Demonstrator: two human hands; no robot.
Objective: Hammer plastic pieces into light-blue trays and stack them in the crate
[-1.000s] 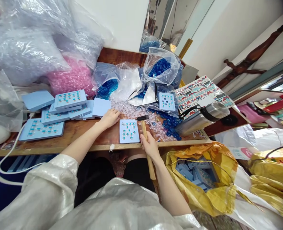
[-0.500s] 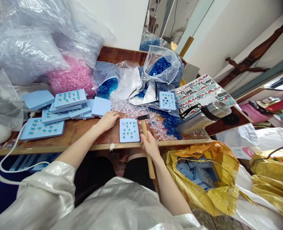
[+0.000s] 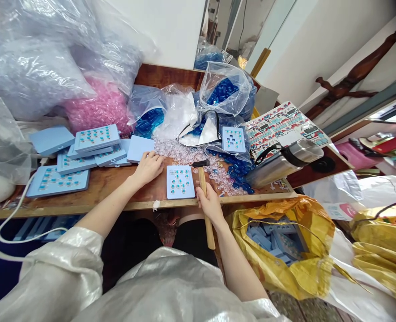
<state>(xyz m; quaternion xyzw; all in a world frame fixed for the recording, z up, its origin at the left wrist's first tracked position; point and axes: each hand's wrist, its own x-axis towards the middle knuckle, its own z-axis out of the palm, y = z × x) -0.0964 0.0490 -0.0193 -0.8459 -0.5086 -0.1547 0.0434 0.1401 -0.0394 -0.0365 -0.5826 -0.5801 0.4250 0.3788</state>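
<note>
My right hand (image 3: 210,200) is wrapped round the wooden handle of a hammer (image 3: 202,179), whose black head rests by the small clear rings (image 3: 184,152). Just left of the hammer lies a light blue square plate (image 3: 180,190) with rows of small teal pieces on its face. My left hand (image 3: 151,166) rests on the tabletop with its fingers loosely apart, and nothing shows in it. Its fingertips are near the clear rings and a plain light blue plate (image 3: 140,147). Another such plate (image 3: 233,139) leans on a plastic bag at the back.
Several light blue plates (image 3: 97,138) are stacked at the left. Bags of pink pieces (image 3: 97,107) and blue pieces (image 3: 223,91) line the back. A steel flask (image 3: 278,165) lies tilted at the right, above a yellow sack (image 3: 251,264) of plates. A white cable (image 3: 13,223) hangs at left.
My left hand has shifted slightly toward me, and its fingers look more bent. The right hand and the hammer stay in place.
</note>
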